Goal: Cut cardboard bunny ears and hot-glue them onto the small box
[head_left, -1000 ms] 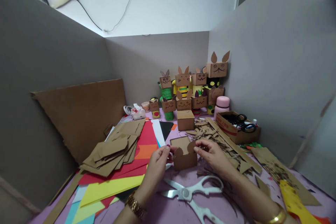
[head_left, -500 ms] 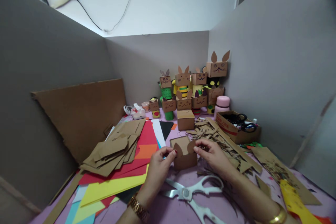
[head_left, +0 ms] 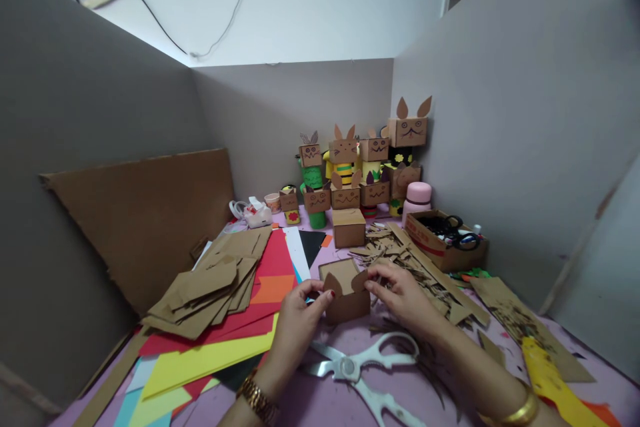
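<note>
Both hands shifted slightly left w/ view, left hand point(head_left: 296, 320) & right hand point(head_left: 400, 293) grip pinching cardboard box point(head_left: 347, 305), fingertips partly hidden

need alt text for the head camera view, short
Two bare hands, left hand and right hand, hold a small brown cardboard box with two ears over a pink table. White-handled scissors lie nearer; finished cardboard box figures stand behind.

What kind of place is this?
Most likely a partitioned craft desk: finished cardboard box animals line the back, coloured paper sheets and scissors lie by the hands.
</note>
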Tool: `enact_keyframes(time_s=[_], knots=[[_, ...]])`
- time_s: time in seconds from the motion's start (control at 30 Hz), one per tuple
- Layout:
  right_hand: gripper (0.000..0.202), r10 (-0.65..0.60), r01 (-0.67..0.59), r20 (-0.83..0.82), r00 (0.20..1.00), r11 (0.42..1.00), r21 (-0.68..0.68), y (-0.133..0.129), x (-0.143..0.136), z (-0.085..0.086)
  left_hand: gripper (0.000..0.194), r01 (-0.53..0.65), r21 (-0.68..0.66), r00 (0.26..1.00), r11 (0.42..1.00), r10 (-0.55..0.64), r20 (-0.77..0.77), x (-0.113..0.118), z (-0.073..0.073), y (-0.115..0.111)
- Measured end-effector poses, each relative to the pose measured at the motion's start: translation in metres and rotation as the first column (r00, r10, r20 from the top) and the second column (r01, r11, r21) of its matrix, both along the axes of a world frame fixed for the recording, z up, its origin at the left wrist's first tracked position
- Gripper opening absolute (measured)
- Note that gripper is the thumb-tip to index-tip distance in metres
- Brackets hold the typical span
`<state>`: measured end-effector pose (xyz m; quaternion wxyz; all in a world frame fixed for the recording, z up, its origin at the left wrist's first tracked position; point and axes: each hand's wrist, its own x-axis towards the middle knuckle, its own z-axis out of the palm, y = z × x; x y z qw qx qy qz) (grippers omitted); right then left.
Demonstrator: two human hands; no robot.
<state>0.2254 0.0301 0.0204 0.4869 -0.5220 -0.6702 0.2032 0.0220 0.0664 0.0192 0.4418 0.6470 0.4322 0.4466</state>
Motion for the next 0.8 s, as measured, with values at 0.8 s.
enact_keyframes(time_s=[0.8], knots=[[0.012,-0.052,0.046,0.048,0.998,0.991,0.125,-0.004,-0.015,-0.003,0.02,0.005,-0.004,1.0,1.0,-0.005,0.008,0.001,-0.001,-0.002]])
